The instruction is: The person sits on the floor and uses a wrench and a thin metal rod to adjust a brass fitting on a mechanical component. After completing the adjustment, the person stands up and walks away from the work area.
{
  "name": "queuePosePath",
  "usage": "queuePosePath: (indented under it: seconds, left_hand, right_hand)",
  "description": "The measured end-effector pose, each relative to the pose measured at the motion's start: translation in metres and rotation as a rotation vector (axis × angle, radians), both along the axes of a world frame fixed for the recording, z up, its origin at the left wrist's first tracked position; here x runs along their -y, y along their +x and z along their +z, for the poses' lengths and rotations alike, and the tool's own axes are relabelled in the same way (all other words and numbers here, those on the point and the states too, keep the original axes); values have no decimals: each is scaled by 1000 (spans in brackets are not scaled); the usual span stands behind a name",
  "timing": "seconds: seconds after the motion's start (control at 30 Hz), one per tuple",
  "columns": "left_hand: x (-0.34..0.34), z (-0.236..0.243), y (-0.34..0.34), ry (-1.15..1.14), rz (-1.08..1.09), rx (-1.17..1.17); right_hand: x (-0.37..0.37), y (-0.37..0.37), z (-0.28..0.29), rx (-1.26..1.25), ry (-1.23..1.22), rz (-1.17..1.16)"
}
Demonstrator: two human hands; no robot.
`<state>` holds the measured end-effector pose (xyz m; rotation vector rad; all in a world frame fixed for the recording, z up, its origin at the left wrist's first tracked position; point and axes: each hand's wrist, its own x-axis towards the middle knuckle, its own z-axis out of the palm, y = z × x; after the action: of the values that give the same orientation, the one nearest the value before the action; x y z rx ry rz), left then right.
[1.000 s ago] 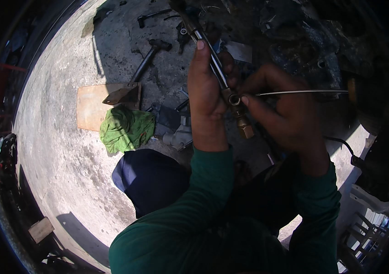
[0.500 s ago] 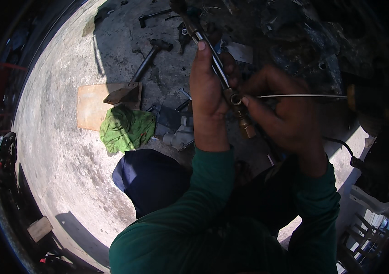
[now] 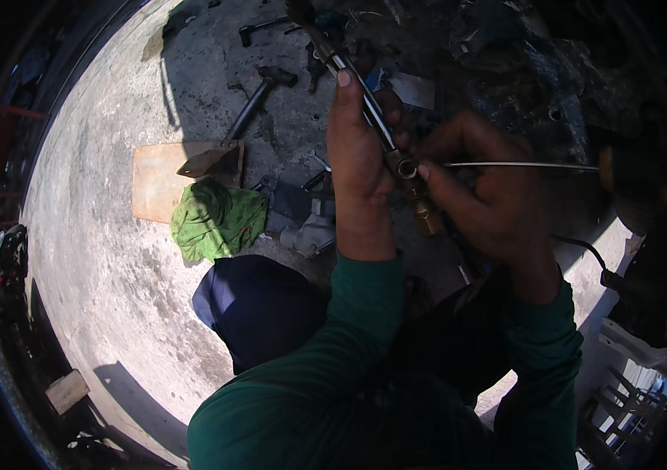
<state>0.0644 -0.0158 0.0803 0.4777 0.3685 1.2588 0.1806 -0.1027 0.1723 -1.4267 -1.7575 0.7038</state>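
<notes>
My left hand [image 3: 361, 149] is closed around a long metal rod [image 3: 371, 106], with the thumb lying along its shiny shaft. The rod slants from the top of the view down to a brownish fitting [image 3: 427, 221], and a round opening [image 3: 408, 168] faces up just above it. Beside that opening, my right hand [image 3: 490, 180] is closed in a pinch, thumb and forefinger close to its rim. A thin straight metal rod [image 3: 529, 164] passes through the right hand and runs rightward to a dark brownish end. Its tip is hidden by the fingers.
On the concrete floor lie a hammer [image 3: 253, 102], a wooden board [image 3: 157, 184], a green cloth [image 3: 220, 219], and a grey metal casting [image 3: 310, 231]. My knee in dark blue cloth [image 3: 263, 313] is at the lower middle. Dark parts and plastic sheeting [image 3: 537, 86] fill the upper right.
The lower end of the long rod and its opening have shifted very slightly right. Both hands keep their grip, and the thin rod has barely moved.
</notes>
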Motion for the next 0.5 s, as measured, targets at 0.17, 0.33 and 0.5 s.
queuePosePath:
  seconds: [0.17, 0.33, 0.5]
  left_hand:
    - [1, 1, 0, -12, 19, 0]
    - [-1, -1, 1, -10, 36, 20]
    - [1, 1, 0, -34, 72, 20]
  right_hand:
    - [0, -1, 0, 1, 24, -2]
    - [0, -2, -1, -5, 38, -10]
    - [3, 0, -4, -3, 60, -88]
